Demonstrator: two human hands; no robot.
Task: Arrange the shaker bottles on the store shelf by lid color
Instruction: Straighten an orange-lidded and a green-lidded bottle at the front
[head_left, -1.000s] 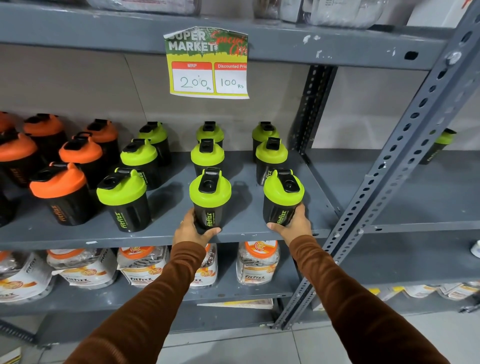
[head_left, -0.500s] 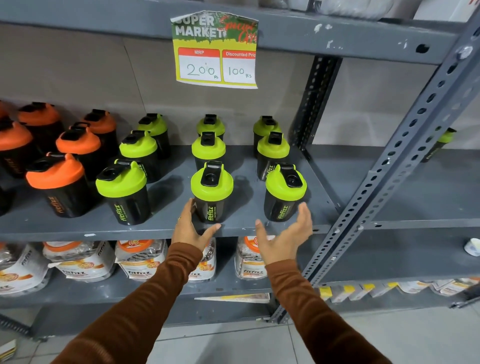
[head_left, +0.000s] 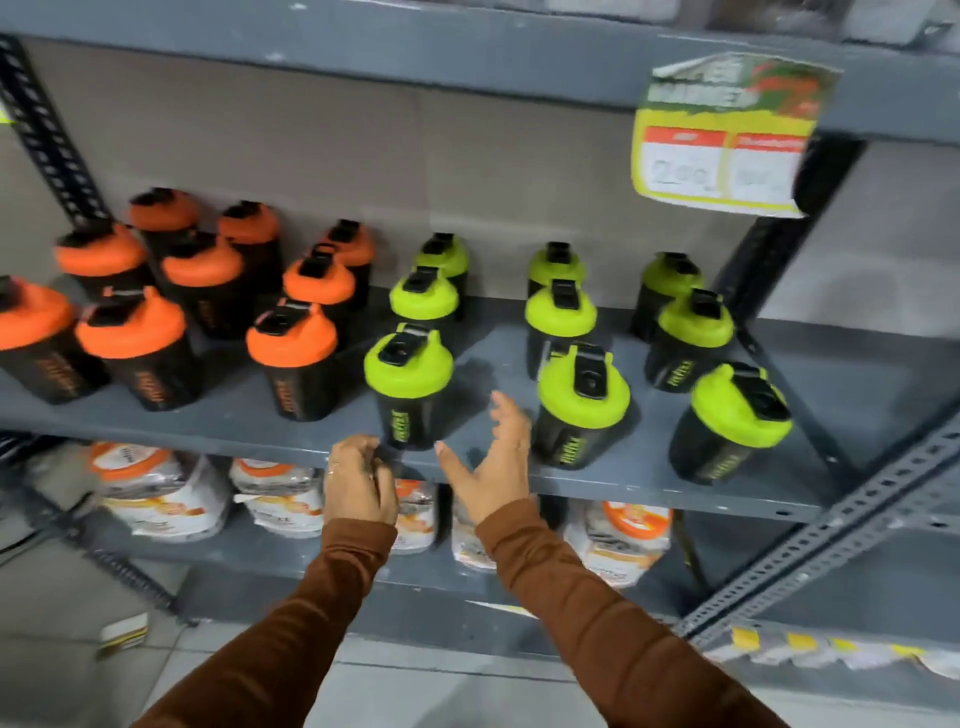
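On the left of the grey shelf (head_left: 249, 431) stand my orange-lidded shakers (head_left: 291, 358), black bodies with black flip caps, bunched in loose rows from the front edge back to the wall. To their right come the green-lidded shakers (head_left: 582, 395), the same black bodies under lime lids, set in three columns running front to back.

The front green-lidded bottle of the leftmost column (head_left: 408, 387) stands upright near the shelf's front edge, its printed logo facing me. My left hand (head_left: 358, 488) is just below and left of its base, fingers curled in loosely at the shelf lip; the picture is blurred, so I cannot tell whether that grip touches the bottle. My right hand (head_left: 493, 467) is spread wide and holds nothing, thumb out, its fingers raised in the gap between that bottle and the next front one to the right. A blurred price tag (head_left: 727, 140) hangs from the shelf above, at the right.
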